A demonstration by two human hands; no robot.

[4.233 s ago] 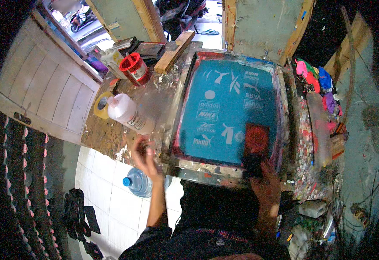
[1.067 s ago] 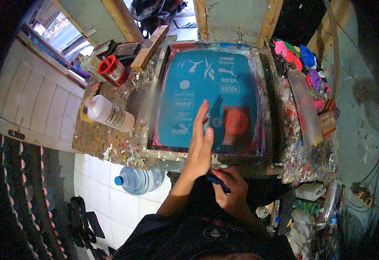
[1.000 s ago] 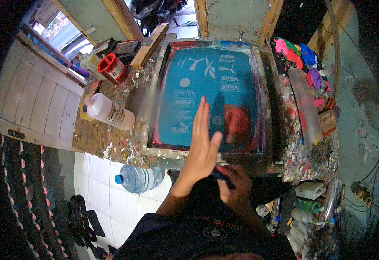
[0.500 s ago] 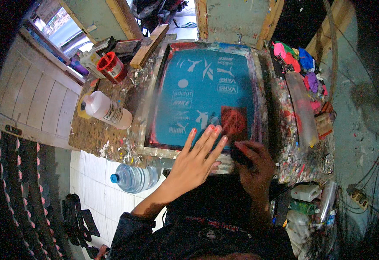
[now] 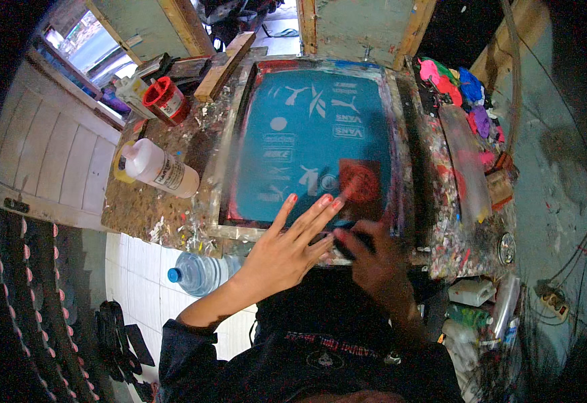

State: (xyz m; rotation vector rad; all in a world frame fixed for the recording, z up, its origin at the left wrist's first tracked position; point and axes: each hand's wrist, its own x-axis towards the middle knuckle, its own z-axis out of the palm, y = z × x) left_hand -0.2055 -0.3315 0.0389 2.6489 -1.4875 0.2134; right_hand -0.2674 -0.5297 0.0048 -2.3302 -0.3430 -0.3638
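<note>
A teal printing screen (image 5: 260, 161) in a wooden frame lies on the worktable, with pale stencil shapes across its mesh. Red ink covers a square patch (image 5: 364, 185) at its near right. My left hand (image 5: 290, 245) is over the near edge of the screen, fingers stretched out and apart, with red on the fingertips. Close to its right is my right hand (image 5: 377, 258), in shadow and smeared by motion, its fingers bent around something dark at the frame's near edge. What that dark thing is cannot be made out.
Left of the screen stand a white plastic bottle (image 5: 165, 171), a red ink tub (image 5: 167, 101) and a wooden bar (image 5: 225, 67). At the right lie colourful rags (image 5: 471, 87) and a translucent strip (image 5: 467, 161). A large water bottle (image 5: 202, 274) lies below the table.
My right hand has moved left, closer to my left hand. The left hand stays over the near edge with its fingers apart. The whole view has shifted slightly.
</note>
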